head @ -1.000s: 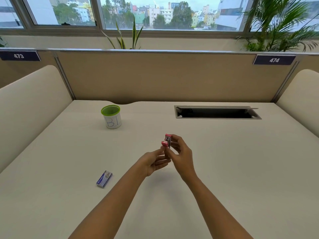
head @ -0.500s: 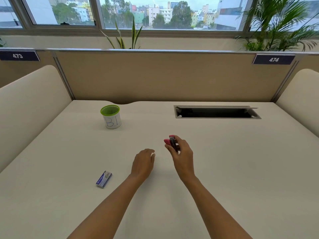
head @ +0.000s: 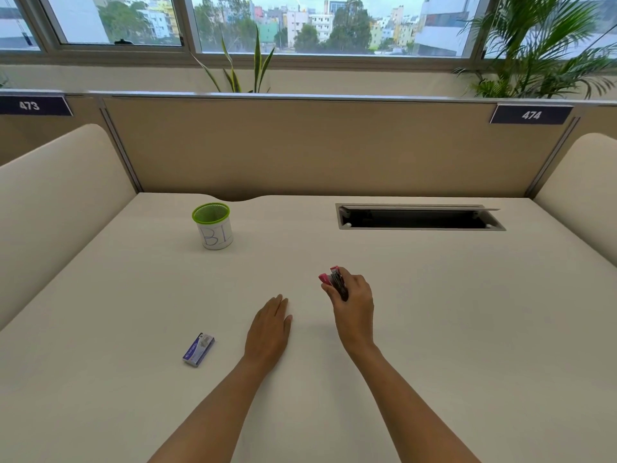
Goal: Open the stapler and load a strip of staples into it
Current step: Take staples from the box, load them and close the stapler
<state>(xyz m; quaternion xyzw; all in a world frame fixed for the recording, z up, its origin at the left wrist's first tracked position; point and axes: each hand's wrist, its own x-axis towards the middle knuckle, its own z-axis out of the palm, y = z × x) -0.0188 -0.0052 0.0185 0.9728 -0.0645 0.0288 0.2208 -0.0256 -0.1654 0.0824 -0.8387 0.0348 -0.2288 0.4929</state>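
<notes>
- We have the right hand (head: 354, 305) closed around the stapler (head: 335, 281), fingers wrapped over its lower part, holding it up off the desk (head: 467, 312).
- The stapler's pink end pokes out above and to the left of our knuckles; its dark metal part runs down into the grip, where our fingers hide the rest.
- Its long axis runs from the pink tip down and slightly right into our palm, so it stands steeply tilted and points up and away from us.
- We cannot tell from here whether the stapler is hinged open or shut; two pink tips side by side hint at a gap, but that is too small to be sure of.
- To the left of the grip, our left hand (head: 269, 325) lies flat and empty, palm down on the desk, fingers stretched out.
- Further left and nearer to us lies the small blue staple box (head: 198, 349), well apart from both hands and touched by neither.
- Far beyond, up and left of the grip, stands a green-rimmed cup (head: 213, 226).
- We judge that no staple strip is out yet; fetching one, seating it in the stapler and closing it remain.
</notes>
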